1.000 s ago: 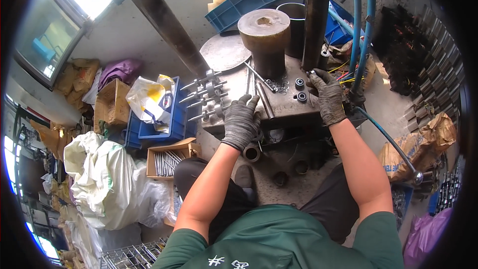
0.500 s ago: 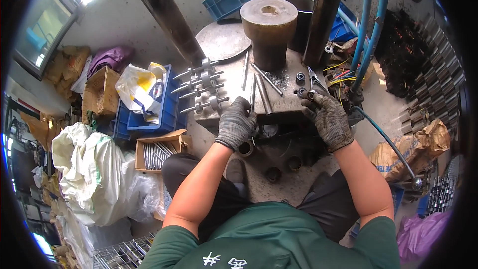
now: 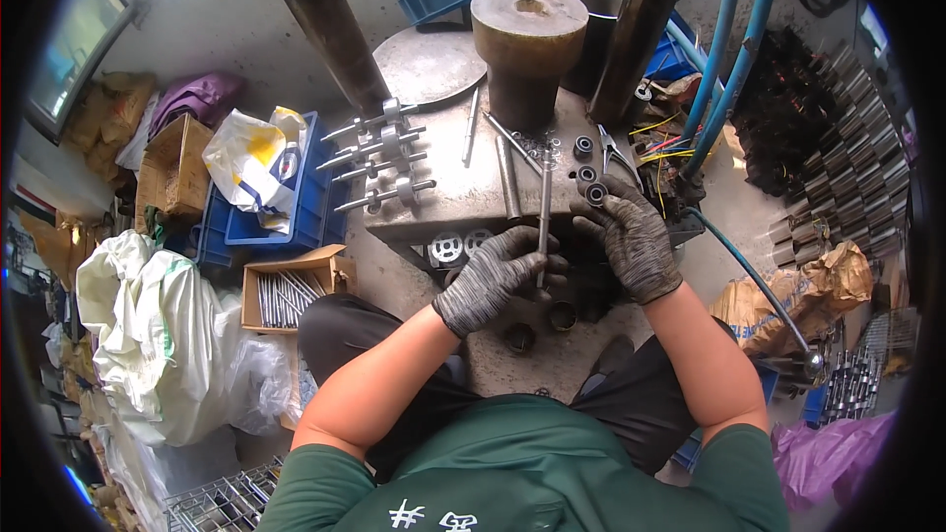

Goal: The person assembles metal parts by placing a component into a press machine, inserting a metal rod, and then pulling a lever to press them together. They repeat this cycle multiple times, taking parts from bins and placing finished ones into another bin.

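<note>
A slim metal rod (image 3: 545,217) is gripped by the gloved left hand (image 3: 500,274), its lower part crossed by the thumb and curled fingers, its upper end rising clear of them. By the gloved right hand (image 3: 636,246), a dark-rimmed bearing (image 3: 595,194) is pinched at the fingertips, just beside the steel block's (image 3: 443,177) front edge.

The open cardboard box (image 3: 250,303) is filled with loose silvery rods. In the blue plastic crate (image 3: 317,172), a crumpled white-and-yellow bag (image 3: 241,167) is held; what is covered by it cannot be told. Both gloves are of grey ribbed knit, darkly smudged. The block is topped by a thick, flared round post (image 3: 529,30), dull and pitted.
</note>
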The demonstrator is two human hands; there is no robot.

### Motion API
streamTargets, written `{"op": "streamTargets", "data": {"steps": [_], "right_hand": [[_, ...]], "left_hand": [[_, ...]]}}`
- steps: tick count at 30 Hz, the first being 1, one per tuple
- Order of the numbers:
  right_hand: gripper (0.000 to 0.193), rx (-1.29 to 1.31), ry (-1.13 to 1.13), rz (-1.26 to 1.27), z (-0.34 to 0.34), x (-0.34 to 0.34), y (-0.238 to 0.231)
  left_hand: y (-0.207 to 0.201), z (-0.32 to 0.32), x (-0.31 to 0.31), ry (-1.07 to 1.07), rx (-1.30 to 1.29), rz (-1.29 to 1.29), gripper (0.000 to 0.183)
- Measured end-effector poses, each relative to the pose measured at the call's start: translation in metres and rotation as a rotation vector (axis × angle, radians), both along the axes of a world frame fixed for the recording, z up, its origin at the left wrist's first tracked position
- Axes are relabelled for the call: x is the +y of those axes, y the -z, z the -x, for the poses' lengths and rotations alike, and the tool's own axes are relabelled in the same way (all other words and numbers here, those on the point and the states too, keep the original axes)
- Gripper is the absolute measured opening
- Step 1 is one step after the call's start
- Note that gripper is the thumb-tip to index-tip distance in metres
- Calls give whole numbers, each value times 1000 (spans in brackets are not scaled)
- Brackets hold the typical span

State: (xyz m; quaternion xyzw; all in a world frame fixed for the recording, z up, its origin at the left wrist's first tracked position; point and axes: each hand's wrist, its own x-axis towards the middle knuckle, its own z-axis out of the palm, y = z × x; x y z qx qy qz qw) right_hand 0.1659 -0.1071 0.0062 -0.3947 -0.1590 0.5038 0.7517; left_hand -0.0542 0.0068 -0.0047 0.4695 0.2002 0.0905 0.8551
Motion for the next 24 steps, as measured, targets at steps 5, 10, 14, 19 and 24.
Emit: {"op": "streamTargets", "data": {"steps": [5,10,14,19,24], "right_hand": [[34,-146,-22,-10,9,2,-3],[35,-300,4,16,11,3,0],[32,-288,29,35,16,6,-4],[30,-600,-36,-16,13,3,-6],[34,-185,22,49,20,5,-11]], "left_hand": [[18,-14,-27,129,58,80,31],[21,-13,-28,126,76,79,31],[20,-10,-31,136,81,-94,30],[13,-9,-28,104,110,-80,30],[-1,-5,-24,155,154,-179,35]]}}
